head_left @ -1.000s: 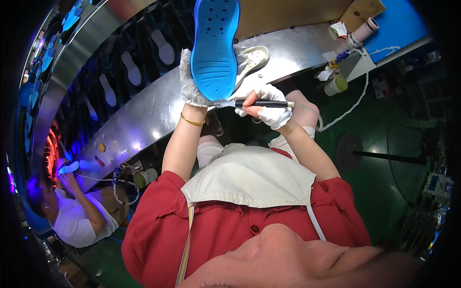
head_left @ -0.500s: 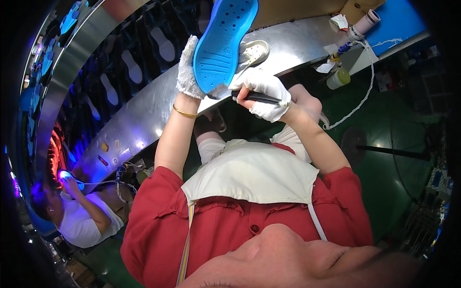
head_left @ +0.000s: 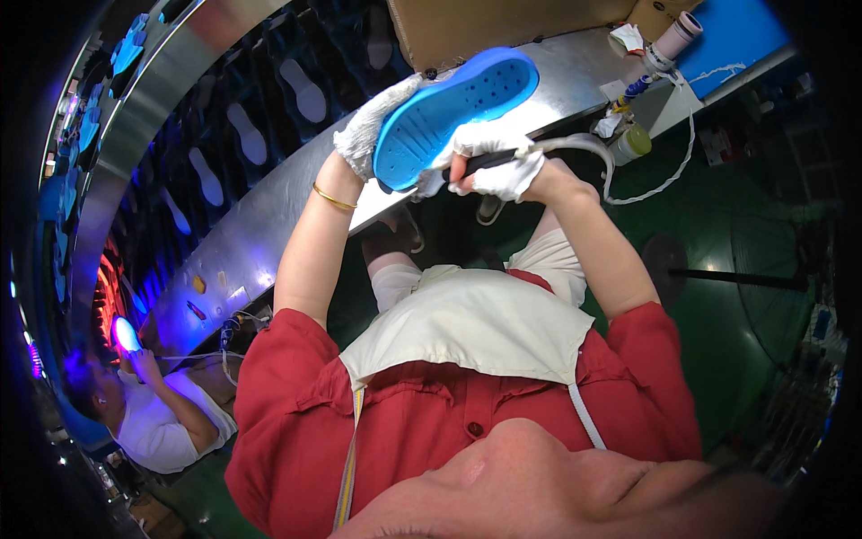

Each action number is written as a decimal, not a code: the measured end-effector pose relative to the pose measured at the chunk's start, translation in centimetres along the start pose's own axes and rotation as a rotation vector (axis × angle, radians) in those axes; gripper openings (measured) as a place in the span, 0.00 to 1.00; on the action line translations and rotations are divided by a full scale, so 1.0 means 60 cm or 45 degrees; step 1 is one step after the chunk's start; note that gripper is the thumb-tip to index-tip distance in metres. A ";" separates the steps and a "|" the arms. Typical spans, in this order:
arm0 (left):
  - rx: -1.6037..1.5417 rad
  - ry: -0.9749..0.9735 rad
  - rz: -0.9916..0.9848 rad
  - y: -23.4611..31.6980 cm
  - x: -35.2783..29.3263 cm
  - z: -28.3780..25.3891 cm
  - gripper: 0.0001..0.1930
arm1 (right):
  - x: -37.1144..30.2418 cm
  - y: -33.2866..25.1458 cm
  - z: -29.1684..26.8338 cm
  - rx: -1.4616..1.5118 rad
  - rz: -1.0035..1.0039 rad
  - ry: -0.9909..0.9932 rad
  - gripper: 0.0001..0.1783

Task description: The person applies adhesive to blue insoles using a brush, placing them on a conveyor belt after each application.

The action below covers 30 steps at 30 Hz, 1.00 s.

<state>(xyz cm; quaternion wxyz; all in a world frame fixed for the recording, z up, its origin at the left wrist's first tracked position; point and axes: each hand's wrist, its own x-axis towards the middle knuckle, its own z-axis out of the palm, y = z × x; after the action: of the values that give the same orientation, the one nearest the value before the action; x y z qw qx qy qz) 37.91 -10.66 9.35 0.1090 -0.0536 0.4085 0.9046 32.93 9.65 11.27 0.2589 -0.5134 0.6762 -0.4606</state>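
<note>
A blue shoe sole [head_left: 449,112], with round holes at its toe end and grooves at its heel, tilts up above the metal ledge. My left hand [head_left: 366,130], in a white glove, grips it by the heel and the far edge. My gloved right hand [head_left: 496,160], two fingertips bare, is closed round the black handle of a brush [head_left: 470,167]. A pale hose [head_left: 579,144] trails to the right from the brush. Its grey head is down by the sole's near heel edge; I cannot tell whether they touch. The white shoe behind is mostly hidden.
Pale soles [head_left: 247,133] lie on the dark conveyor beyond the metal ledge [head_left: 229,229]. A cardboard box [head_left: 503,27] stands at the back. A yellow-capped bottle [head_left: 634,141] hangs at right. Another person [head_left: 166,418] works at lower left, and a fan stand [head_left: 718,278] is at right.
The sole has swung clockwise, its toe end now pointing right and lower. My right hand has shifted slightly right, and the hose now shows behind it.
</note>
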 end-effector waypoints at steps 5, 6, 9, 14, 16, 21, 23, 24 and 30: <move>0.096 0.018 0.069 -0.018 0.030 -0.029 0.24 | 0.006 -0.007 -0.018 0.297 0.120 0.084 0.09; 0.099 0.012 0.065 -0.016 0.028 -0.027 0.24 | 0.006 0.003 -0.016 0.080 0.041 0.155 0.09; 0.258 0.048 -0.059 -0.005 0.011 -0.006 0.24 | -0.003 0.010 -0.032 0.074 0.088 0.072 0.08; 0.146 0.012 -0.080 -0.009 0.011 -0.010 0.25 | -0.005 -0.012 -0.047 0.450 0.133 0.101 0.09; 0.111 -0.101 -0.087 -0.010 0.007 0.002 0.26 | -0.007 0.011 -0.049 0.065 0.077 0.136 0.08; -0.158 -0.133 0.048 -0.043 0.007 -0.013 0.29 | -0.013 -0.019 -0.050 0.516 0.190 0.135 0.08; -0.383 -0.252 0.052 -0.055 -0.015 0.011 0.32 | -0.003 -0.017 -0.045 0.376 0.196 0.237 0.08; -0.479 -0.352 0.068 -0.059 -0.023 0.024 0.35 | 0.003 -0.010 -0.055 0.319 0.249 0.291 0.08; -0.524 -0.415 0.080 -0.078 -0.036 0.027 0.40 | 0.016 0.035 -0.123 0.498 -0.095 0.902 0.05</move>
<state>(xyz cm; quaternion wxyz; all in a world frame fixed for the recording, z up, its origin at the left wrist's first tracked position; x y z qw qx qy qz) 41.15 -6.75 7.40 0.1318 0.0844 0.1944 0.9683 25.56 11.48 12.77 0.0857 -0.2881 0.6042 -0.7380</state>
